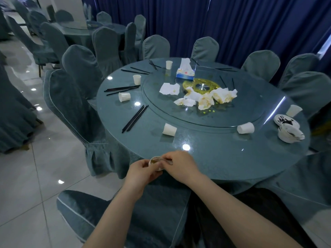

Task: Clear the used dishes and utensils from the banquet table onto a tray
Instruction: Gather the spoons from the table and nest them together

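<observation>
At the banquet table's (206, 158) six o'clock edge, a left hand (141, 171) and right hand (180, 165) both curl fingers around a small soiled cup (155, 161); stacked dirty bowls (289, 134) sit at three o'clock.

Banquet hall: round glass-topped counter (206, 158) with lazy Susan (161, 108), fabric-covered chairs (78, 72) all round, a second set counter (78, 29) behind, blue curtains (232, 24), glossy tile floor (35, 176)
</observation>
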